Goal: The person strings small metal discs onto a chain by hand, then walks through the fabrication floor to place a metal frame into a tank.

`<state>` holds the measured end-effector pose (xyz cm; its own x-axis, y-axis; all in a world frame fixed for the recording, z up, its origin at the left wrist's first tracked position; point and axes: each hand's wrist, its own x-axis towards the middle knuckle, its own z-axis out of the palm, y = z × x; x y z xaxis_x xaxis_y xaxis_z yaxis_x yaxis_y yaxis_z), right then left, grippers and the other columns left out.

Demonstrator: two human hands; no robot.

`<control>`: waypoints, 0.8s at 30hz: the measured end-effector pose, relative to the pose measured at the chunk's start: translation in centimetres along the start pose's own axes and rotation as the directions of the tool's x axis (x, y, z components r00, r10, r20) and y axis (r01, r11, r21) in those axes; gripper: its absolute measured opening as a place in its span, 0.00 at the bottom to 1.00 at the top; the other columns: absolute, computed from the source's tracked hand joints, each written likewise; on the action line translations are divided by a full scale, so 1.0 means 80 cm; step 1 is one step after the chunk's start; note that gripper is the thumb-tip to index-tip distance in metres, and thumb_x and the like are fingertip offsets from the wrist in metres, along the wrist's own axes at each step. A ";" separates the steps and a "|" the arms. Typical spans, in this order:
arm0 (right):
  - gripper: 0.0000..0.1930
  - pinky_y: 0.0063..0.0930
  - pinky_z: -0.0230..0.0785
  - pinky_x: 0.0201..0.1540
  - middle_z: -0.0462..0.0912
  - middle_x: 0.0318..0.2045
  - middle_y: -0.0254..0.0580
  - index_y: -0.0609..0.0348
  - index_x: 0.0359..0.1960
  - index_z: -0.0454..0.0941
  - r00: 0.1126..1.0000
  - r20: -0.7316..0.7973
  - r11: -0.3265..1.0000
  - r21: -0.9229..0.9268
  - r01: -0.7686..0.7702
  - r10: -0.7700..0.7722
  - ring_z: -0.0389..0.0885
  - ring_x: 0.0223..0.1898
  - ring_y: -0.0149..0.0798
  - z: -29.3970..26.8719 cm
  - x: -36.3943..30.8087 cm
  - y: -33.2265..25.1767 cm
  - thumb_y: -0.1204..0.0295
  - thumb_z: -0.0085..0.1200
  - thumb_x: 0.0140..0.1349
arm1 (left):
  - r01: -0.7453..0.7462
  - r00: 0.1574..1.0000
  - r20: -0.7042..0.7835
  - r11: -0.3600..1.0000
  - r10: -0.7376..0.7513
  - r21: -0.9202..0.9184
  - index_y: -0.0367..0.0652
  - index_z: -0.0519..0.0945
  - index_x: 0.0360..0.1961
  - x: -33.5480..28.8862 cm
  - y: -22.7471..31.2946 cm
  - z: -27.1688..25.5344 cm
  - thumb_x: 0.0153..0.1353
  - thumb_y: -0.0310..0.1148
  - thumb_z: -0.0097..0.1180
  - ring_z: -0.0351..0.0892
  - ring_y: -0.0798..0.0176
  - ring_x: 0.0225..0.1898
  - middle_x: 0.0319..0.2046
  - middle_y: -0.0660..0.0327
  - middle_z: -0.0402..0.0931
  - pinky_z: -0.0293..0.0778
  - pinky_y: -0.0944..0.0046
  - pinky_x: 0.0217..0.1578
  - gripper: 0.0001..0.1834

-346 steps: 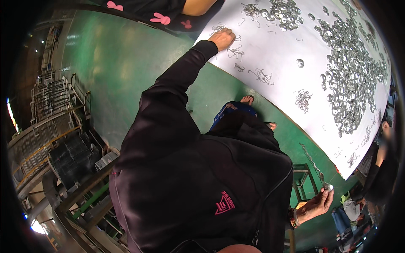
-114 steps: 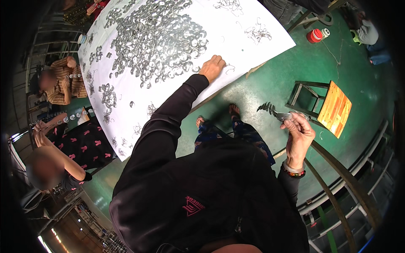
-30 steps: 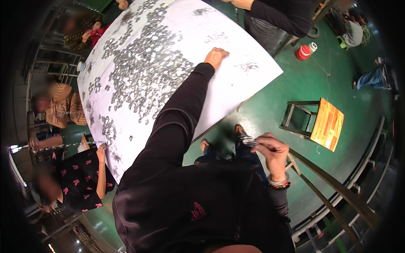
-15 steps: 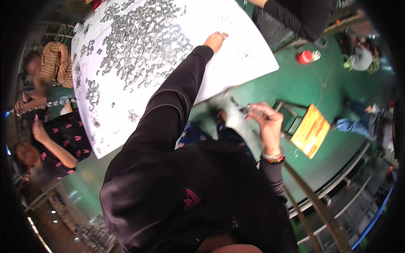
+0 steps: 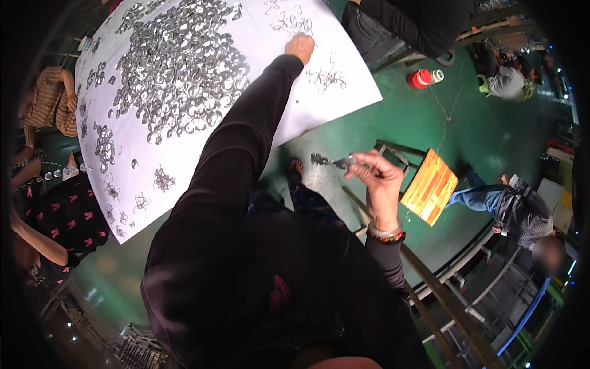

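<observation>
My left hand (image 5: 300,48) reaches far across the white tabletop (image 5: 301,114), its fingers closed and pressed down at the near edge of a scatter of thin dark wire hooks (image 5: 292,24). What its fingertips hold, if anything, is hidden. Nearer to me, past the table's edge, my right hand (image 5: 381,178) pinches a short string of shiny metal pieces (image 5: 342,163) between thumb and fingers. A dark, chain-like clump (image 5: 318,158) hangs at that string's free end. Left of my left arm spreads a large heap of silvery round metal pieces (image 5: 184,67).
More tangled wire hooks (image 5: 329,79) lie nearby. A wooden-topped stool (image 5: 430,184) stands right on the green floor, with a red container (image 5: 419,79) beyond. Co-workers sit left, in a striped top (image 5: 49,98) and a pink-patterned garment (image 5: 64,215); a dark sleeve (image 5: 412,24) shows across.
My left hand has moved closer to the far wire hooks, its fingertips now down among them. My right hand still holds the metal string. The whole view has shifted, carrying the scene leftward.
</observation>
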<state>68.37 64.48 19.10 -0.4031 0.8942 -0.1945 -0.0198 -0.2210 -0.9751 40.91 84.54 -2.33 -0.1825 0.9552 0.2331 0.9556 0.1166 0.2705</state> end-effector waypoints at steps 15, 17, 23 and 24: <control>0.11 0.20 0.71 0.29 0.80 0.28 0.46 0.71 0.35 0.77 0.987 -0.159 0.994 0.101 0.052 -0.036 0.78 0.25 0.31 -0.006 0.010 0.015 0.84 0.57 0.48 | 0.226 0.966 0.251 0.272 0.058 -0.935 0.29 0.76 0.37 -0.190 0.139 -0.258 0.56 0.27 0.54 0.79 0.66 0.31 0.29 0.55 0.78 0.76 0.71 0.33 0.11; 0.10 0.20 0.72 0.28 0.80 0.28 0.46 0.72 0.35 0.77 0.983 -0.174 0.991 0.105 0.083 -0.064 0.78 0.25 0.31 -0.002 0.013 0.015 0.85 0.57 0.48 | 0.332 0.935 0.344 0.133 0.084 -0.934 0.31 0.77 0.35 -0.219 0.158 -0.297 0.56 0.27 0.54 0.79 0.66 0.34 0.33 0.55 0.77 0.75 0.71 0.37 0.09; 0.09 0.19 0.72 0.28 0.79 0.27 0.45 0.71 0.33 0.77 0.973 -0.160 0.985 0.002 0.171 -0.169 0.77 0.25 0.30 0.019 0.008 0.002 0.85 0.57 0.47 | 0.140 0.978 0.183 0.339 0.099 -0.930 0.36 0.78 0.31 -0.242 0.152 -0.300 0.53 0.28 0.58 0.76 0.66 0.39 0.41 0.56 0.72 0.73 0.69 0.41 0.07; 0.09 0.19 0.72 0.28 0.79 0.27 0.45 0.71 0.33 0.77 0.970 -0.157 0.983 -0.012 0.185 -0.185 0.77 0.25 0.30 0.023 0.009 0.001 0.85 0.57 0.47 | 0.131 0.980 0.174 0.346 0.094 -0.929 0.36 0.79 0.31 -0.243 0.150 -0.300 0.53 0.28 0.58 0.76 0.66 0.39 0.42 0.56 0.72 0.73 0.69 0.42 0.07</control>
<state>66.38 64.37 19.12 -0.2434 0.9696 -0.0252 -0.0833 -0.0468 -0.9954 50.37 60.84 18.80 -0.0486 0.9946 0.0916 0.0918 -0.0869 0.9920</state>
